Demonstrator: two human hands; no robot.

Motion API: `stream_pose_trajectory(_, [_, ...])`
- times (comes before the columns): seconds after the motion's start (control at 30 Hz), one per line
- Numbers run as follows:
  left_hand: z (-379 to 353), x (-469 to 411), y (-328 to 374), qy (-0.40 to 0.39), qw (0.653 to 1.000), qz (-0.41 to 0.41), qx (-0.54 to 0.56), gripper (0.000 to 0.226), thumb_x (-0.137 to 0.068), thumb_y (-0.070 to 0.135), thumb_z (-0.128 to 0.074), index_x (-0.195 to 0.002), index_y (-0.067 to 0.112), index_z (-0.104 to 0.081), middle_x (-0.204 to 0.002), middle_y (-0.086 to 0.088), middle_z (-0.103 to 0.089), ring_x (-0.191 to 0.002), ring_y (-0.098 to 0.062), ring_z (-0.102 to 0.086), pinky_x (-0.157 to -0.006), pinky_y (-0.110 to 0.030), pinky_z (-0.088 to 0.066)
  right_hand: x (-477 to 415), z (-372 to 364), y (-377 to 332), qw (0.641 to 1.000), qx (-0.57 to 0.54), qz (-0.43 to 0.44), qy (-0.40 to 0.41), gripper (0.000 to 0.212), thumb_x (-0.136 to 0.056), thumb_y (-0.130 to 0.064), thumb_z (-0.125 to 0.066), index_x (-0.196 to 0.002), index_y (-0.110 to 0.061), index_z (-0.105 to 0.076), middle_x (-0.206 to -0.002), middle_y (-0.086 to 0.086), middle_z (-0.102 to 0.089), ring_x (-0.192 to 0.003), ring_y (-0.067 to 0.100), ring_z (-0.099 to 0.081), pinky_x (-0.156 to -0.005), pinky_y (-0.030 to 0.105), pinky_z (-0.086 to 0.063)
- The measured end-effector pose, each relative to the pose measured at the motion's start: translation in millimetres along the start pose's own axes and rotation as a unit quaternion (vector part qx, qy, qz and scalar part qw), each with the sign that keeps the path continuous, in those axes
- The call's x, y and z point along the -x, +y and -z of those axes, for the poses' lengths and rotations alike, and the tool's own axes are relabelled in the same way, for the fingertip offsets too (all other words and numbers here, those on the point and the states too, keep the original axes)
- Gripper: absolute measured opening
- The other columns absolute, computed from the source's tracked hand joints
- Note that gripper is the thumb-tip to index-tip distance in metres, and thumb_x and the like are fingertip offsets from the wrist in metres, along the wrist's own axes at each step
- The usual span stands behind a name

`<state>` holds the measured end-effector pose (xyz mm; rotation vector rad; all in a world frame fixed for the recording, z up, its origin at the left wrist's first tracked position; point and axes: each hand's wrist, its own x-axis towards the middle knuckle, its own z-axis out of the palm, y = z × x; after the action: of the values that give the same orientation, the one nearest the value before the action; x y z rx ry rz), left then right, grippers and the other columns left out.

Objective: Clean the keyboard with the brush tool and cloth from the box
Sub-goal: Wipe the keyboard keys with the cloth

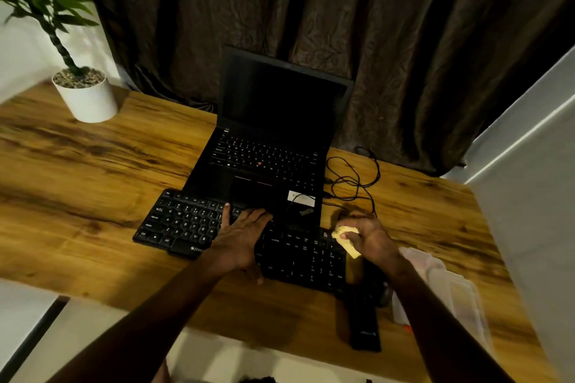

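A black external keyboard (183, 224) lies across the wooden desk (77, 171) in front of a laptop. My left hand (242, 236) rests flat on the middle of the keyboard, fingers straight and pointing away from me. My right hand (370, 236) grips a bunched yellow cloth (347, 241) over the keyboard's right end, near the number keys. A clear plastic box (445, 286) sits on the desk to the right of my right forearm. I cannot make out the brush tool.
An open black laptop (273, 146) with a dark screen stands behind the keyboard. Black cables (354, 177) coil to its right. A white potted plant (85, 96) is at the far left corner. A black flat object (364, 323) lies near the desk's front edge.
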<state>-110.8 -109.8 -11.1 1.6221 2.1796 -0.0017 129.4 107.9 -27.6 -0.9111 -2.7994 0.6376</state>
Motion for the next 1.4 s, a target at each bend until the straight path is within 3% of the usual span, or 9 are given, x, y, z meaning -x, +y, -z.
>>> stream_pose_trajectory(0.13, [-2.7,-0.8,-1.0,0.005,1.0,0.001,0.005,0.145,-0.043,0.058,-0.09,-0.156,0.026,-0.004,-0.163,0.007,-0.003,-0.15,-0.014,0.002,-0.111,-0.061,0.02,-9.7,-6.9,-25.6,0.999,-0.001,0.051,0.0,0.024,-0.081,-0.025,-0.067,-0.102,-0.02,-0.077,-0.101,0.003,-0.066,-0.094,0.023,-0.062,-0.083,0.029,-0.045])
stream_pose_trajectory(0.3, [-8.0,-3.1,-3.3,0.019,1.0,-0.002,0.01,0.145,-0.044,0.06,-0.089,-0.156,0.026,-0.004,-0.163,0.006,-0.003,-0.151,-0.014,0.002,-0.109,-0.06,0.022,-21.3,-18.7,-48.8,0.992,-0.013,0.125,-0.016,0.019,-0.08,-0.015,-0.071,-0.097,-0.022,-0.075,-0.098,0.002,-0.067,-0.092,0.019,-0.063,-0.081,0.029,-0.05])
stream_pose_trajectory(0.5, [-10.6,-3.0,-4.8,0.017,1.0,-0.001,0.012,0.146,-0.044,0.059,-0.089,-0.156,0.026,-0.002,-0.164,0.006,0.0,-0.151,-0.015,0.005,-0.103,-0.056,0.026,-14.9,-6.0,-27.0,0.993,-0.013,0.115,-0.003,0.022,-0.081,-0.014,-0.072,-0.101,-0.02,-0.075,-0.095,-0.018,-0.057,-0.089,0.011,-0.058,-0.079,0.028,-0.048])
stream_pose_trajectory(0.6, [-11.3,-3.1,-5.9,0.019,1.0,-0.003,0.02,0.146,-0.044,0.058,-0.09,-0.157,0.026,-0.003,-0.164,0.006,0.0,-0.151,-0.015,0.005,-0.103,-0.055,0.025,-13.8,-14.3,-41.7,0.993,-0.019,0.116,0.002,0.024,-0.081,-0.008,-0.074,-0.102,-0.019,-0.076,-0.097,-0.011,-0.062,-0.091,0.011,-0.06,-0.08,0.027,-0.048])
stream_pose_trajectory(0.7, [-12.2,-4.6,-7.0,0.023,0.999,-0.005,0.032,0.145,-0.044,0.055,-0.091,-0.156,0.027,-0.005,-0.164,0.006,-0.002,-0.151,-0.015,0.003,-0.106,-0.057,0.022,-22.8,-35.0,-66.8,0.991,-0.047,0.128,0.001,0.019,-0.082,-0.015,-0.074,-0.099,-0.022,-0.076,-0.101,-0.005,-0.067,-0.098,0.012,-0.058,-0.086,0.027,-0.046])
stream_pose_trajectory(0.83, [-11.7,-3.9,-7.1,0.02,0.999,-0.008,0.04,0.145,-0.043,0.054,-0.092,-0.156,0.027,-0.006,-0.163,0.008,-0.003,-0.151,-0.014,0.003,-0.11,-0.061,0.017,-28.8,-40.2,-76.8,0.989,-0.045,0.144,-0.003,0.019,-0.08,-0.014,-0.075,-0.098,-0.02,-0.076,-0.097,-0.012,-0.06,-0.094,0.006,-0.051,-0.085,0.02,-0.039])
stream_pose_trajectory(1.0, [-12.8,-4.0,-9.7,0.016,0.999,-0.011,0.051,0.144,-0.044,0.054,-0.092,-0.156,0.028,-0.005,-0.164,0.006,-0.001,-0.151,-0.014,0.004,-0.112,-0.061,0.014,-17.7,-24.8,-45.8,0.994,-0.032,0.105,0.0,0.023,-0.08,-0.011,-0.073,-0.101,-0.021,-0.075,-0.101,-0.005,-0.066,-0.095,0.015,-0.063,-0.084,0.035,-0.053])
stream_pose_trajectory(1.4, [-16.4,-7.6,-10.5,0.021,0.998,-0.015,0.05,0.147,-0.04,0.054,-0.092,-0.156,0.028,-0.006,-0.164,0.007,-0.003,-0.151,-0.015,0.004,-0.112,-0.063,0.011,-22.5,-36.8,-75.7,0.991,0.004,0.135,-0.017,0.021,-0.082,-0.016,-0.068,-0.101,-0.025,-0.073,-0.102,-0.001,-0.064,-0.099,0.023,-0.058,-0.084,0.032,-0.049])
